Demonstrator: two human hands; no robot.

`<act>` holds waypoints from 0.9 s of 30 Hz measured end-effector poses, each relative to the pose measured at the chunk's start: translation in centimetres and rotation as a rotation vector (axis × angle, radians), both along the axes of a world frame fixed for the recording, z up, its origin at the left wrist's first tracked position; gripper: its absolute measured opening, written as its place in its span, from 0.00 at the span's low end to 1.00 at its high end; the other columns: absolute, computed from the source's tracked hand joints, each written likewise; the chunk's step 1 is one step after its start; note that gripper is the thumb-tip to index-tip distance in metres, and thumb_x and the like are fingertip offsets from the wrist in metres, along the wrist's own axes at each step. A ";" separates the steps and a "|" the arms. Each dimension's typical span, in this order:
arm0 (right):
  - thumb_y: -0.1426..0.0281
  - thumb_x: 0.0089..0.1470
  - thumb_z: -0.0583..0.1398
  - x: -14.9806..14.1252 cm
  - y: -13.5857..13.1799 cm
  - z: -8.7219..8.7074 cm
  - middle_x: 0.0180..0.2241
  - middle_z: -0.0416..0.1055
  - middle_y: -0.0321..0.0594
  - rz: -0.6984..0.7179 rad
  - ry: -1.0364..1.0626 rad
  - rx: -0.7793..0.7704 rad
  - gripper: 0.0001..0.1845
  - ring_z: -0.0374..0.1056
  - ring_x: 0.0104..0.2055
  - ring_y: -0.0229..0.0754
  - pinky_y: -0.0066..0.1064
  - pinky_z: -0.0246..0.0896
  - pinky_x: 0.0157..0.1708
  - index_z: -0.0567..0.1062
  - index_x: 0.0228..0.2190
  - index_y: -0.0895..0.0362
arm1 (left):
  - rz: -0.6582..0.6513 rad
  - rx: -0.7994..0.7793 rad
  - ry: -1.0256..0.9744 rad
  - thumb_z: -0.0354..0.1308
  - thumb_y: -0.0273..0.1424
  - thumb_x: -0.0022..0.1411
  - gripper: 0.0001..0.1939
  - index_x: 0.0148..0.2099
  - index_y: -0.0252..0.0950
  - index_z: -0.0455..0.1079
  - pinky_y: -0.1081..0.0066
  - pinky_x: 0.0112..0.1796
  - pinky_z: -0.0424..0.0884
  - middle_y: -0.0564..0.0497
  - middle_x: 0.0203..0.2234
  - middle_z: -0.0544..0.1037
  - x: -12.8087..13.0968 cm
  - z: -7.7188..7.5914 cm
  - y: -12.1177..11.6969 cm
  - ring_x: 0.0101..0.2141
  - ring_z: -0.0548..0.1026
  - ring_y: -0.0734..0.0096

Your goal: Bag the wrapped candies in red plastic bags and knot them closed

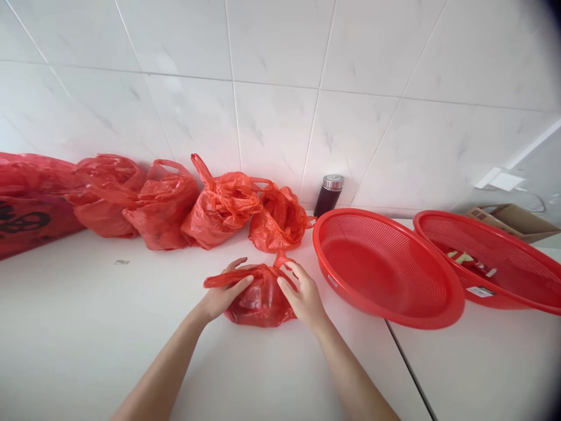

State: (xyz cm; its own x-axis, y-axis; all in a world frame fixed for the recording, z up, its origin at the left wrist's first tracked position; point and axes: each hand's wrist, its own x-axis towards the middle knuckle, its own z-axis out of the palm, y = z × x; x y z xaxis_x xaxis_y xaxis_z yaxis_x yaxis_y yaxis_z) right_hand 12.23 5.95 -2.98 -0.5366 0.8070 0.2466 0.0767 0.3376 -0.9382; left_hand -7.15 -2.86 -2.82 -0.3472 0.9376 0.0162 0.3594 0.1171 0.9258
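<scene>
A red plastic bag point(262, 305) with something inside sits on the white table between my hands. Its top is gathered, and one handle loop sticks out to the left. My left hand point(222, 297) grips the bag's left upper side, thumb on top and fingers partly hidden behind. On the other side, my right hand point(305, 296) holds the gathered plastic at the upper right, its thumb and fingers curled around it. A bit of the bag pokes up above the right fingers. The contents cannot be made out through the plastic.
Several filled red plastic bags point(164, 204) line the tiled wall point(272, 117). A dark flask point(328, 196) stands behind. To the right are a red mesh basket point(363, 263) and another red basket point(495, 298) with small items in it, near a cardboard box point(519, 221).
</scene>
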 end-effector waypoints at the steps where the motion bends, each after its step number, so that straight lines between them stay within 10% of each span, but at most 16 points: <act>1: 0.65 0.58 0.58 -0.5 -0.6 0.8 0.46 0.72 0.41 0.007 0.102 -0.039 0.13 0.67 0.49 0.44 0.37 0.60 0.52 0.72 0.45 0.52 | 0.006 0.005 -0.033 0.51 0.46 0.63 0.22 0.53 0.44 0.74 0.63 0.50 0.70 0.47 0.59 0.69 0.3 0.2 -0.1 0.54 0.71 0.56; 10: 0.64 0.53 0.64 -1.2 -3.2 3.5 0.23 0.59 0.30 0.019 0.770 -0.865 0.09 0.57 0.25 0.32 0.25 0.57 0.28 0.70 0.30 0.54 | 0.151 0.007 -0.058 0.48 0.49 0.65 0.21 0.35 0.40 0.74 0.68 0.31 0.71 0.51 0.27 0.77 2.0 2.6 -3.4 0.30 0.74 0.62; 21: 0.64 0.47 0.66 -1.9 -3.8 2.6 0.19 0.54 0.28 -0.025 0.676 -0.925 0.13 0.50 0.21 0.32 0.24 0.51 0.22 0.68 0.24 0.55 | 0.445 0.012 0.062 0.46 0.50 0.64 0.23 0.31 0.41 0.73 0.69 0.31 0.66 0.51 0.25 0.76 2.2 0.0 -7.4 0.27 0.71 0.65; 27: 0.56 0.51 0.62 -1.6 -0.9 1.4 0.24 0.64 0.33 0.064 0.272 -0.593 0.15 0.63 0.27 0.37 0.31 0.63 0.31 0.71 0.28 0.55 | 0.540 0.003 -0.039 0.48 0.53 0.62 0.24 0.29 0.41 0.70 0.68 0.29 0.68 0.51 0.24 0.76 0.7 -1.3 -7.6 0.29 0.73 0.61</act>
State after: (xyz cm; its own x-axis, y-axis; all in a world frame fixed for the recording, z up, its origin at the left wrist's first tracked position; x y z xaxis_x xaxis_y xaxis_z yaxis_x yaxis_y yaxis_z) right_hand 10.62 5.04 -1.63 -0.5689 0.8167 -0.0966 -0.1928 -0.2466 -0.9498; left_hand -6.43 -10.48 -4.14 -0.7804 0.6253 -0.0039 0.2143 0.2732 0.9378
